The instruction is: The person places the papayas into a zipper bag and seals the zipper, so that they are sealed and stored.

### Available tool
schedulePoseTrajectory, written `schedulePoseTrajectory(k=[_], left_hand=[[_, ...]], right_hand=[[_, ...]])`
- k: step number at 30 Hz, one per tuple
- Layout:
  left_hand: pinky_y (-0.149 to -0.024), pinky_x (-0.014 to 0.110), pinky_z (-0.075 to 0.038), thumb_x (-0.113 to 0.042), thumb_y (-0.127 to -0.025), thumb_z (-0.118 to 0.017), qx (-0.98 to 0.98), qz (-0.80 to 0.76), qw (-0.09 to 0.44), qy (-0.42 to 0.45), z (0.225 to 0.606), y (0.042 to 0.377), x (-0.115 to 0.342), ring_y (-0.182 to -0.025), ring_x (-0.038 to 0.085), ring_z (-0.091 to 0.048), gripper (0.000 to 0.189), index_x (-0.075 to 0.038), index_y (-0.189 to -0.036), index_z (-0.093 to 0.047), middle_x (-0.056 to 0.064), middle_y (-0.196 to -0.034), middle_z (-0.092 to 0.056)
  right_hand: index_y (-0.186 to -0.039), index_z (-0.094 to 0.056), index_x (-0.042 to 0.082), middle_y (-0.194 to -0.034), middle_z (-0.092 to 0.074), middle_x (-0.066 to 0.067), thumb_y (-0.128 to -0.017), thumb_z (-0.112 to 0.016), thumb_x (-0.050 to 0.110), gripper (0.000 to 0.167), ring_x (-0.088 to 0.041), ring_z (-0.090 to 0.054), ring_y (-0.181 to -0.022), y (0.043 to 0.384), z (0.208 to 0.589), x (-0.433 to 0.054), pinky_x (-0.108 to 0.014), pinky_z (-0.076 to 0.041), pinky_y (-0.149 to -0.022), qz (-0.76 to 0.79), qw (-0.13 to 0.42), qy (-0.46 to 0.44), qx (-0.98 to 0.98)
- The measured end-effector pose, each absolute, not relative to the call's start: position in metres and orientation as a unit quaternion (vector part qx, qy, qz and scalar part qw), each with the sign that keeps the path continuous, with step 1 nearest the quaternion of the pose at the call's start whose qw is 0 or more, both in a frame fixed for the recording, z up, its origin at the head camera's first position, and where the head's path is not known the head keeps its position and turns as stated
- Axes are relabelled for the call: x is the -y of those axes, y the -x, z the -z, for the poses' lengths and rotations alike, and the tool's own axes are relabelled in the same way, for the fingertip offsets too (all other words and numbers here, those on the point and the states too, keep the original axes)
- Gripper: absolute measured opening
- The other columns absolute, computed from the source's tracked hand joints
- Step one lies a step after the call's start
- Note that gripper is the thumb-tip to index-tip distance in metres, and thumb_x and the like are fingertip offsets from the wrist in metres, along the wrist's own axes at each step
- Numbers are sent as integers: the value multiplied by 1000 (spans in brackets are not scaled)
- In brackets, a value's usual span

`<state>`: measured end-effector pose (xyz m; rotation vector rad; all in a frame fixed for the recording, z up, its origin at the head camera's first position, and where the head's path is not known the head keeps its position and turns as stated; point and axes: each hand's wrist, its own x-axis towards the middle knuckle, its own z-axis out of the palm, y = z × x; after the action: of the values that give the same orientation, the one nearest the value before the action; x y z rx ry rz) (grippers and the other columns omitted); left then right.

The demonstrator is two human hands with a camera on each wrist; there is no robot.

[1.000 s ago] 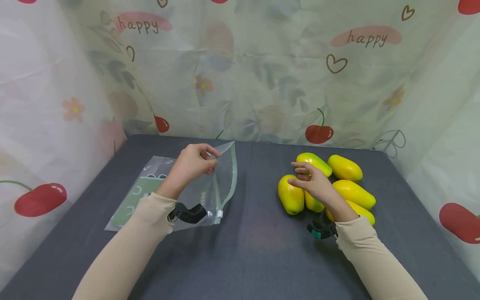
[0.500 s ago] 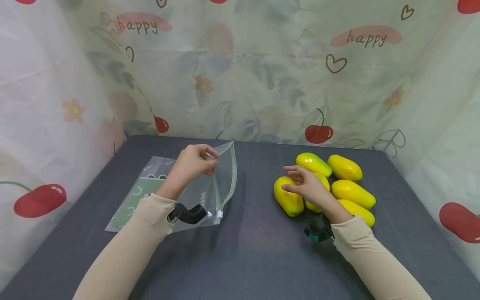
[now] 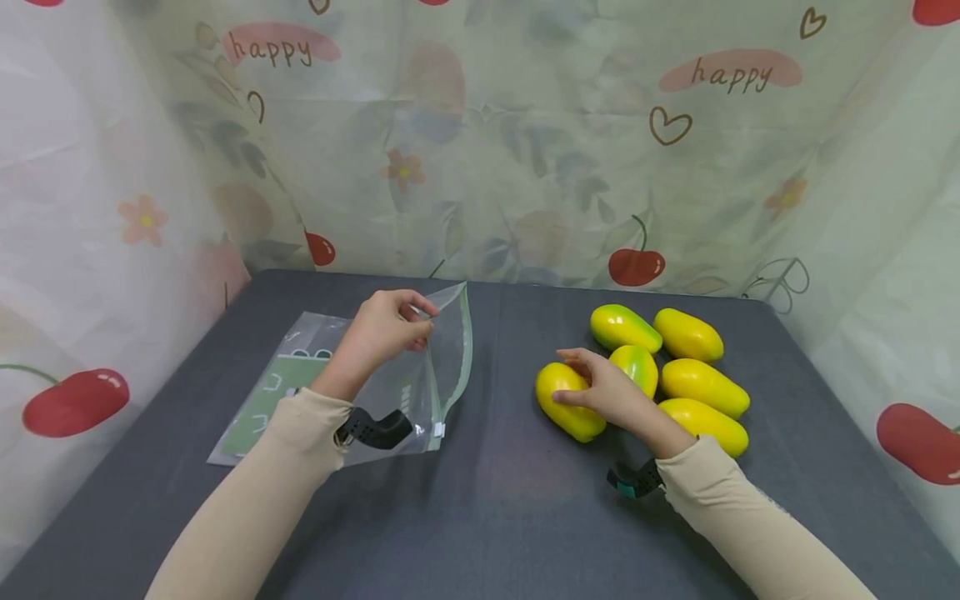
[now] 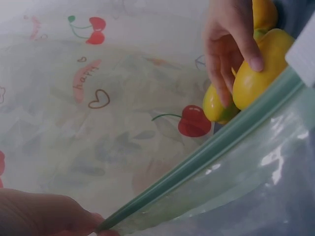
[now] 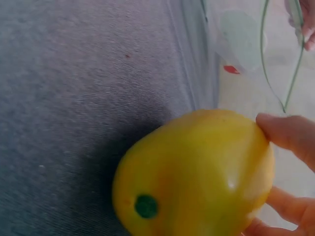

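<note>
My left hand [image 3: 393,325] pinches the upper rim of a clear slider zip bag [image 3: 375,433], whose mouth gapes to the right. A green strip [image 4: 197,157] edges that mouth, and a white slider [image 3: 438,429] sits at its near corner. My right hand [image 3: 600,387] holds a yellow mango [image 3: 562,400], thumb on the near side and fingers on the far side. In the right wrist view this mango [image 5: 197,177] shows a dark green spot at one end. Whether it touches the table cannot be told.
Several more yellow mangoes [image 3: 705,387] lie to the right of and behind my right hand, some tinged green. The dark grey cloth-covered table [image 3: 510,517] ends at a printed curtain [image 3: 480,167]. A green printed panel [image 3: 277,396] lies at the bag's left end.
My right hand has moved left and toward me, and the mango has shifted with it, away from the others. The left hand and the bag stay nearly still.
</note>
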<state>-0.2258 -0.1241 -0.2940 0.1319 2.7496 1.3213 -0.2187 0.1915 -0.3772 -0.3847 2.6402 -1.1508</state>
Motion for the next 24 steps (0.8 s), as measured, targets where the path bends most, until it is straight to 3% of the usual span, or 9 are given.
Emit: schedulePoseTrajectory(k=[6, 16, 24], left_hand=[[-75, 37, -55, -10, -86, -57, -900, -432, 42, -44, 296, 226, 124, -70, 16, -69, 25, -16, -108, -68, 6, -84, -68], [-73, 34, -54, -10, -86, -58, -898, -435, 41, -45, 296, 226, 124, -70, 17, -68, 25, -17, -107, -68, 7, -84, -69], [-79, 40, -54, -11, -88, -58, -897, -437, 51, -45, 296, 226, 122, -72, 18, -69, 24, -16, -109, -68, 10, -89, -69]], right_hand=[[-145, -41, 8, -146, -46, -14, -86, -72, 35, 72, -34, -49, -126, 208, 383, -188, -51, -41, -102, 353, 113, 154, -916], [-147, -39, 15, -147, -45, -12, -86, -71, 39, 74, -30, -52, -118, 195, 382, -189, -52, -42, -99, 329, 109, 181, -920], [-147, -39, 15, -148, -45, -9, -86, -71, 40, 74, -28, -52, -119, 189, 383, -191, -50, -42, -98, 332, 105, 195, -917]])
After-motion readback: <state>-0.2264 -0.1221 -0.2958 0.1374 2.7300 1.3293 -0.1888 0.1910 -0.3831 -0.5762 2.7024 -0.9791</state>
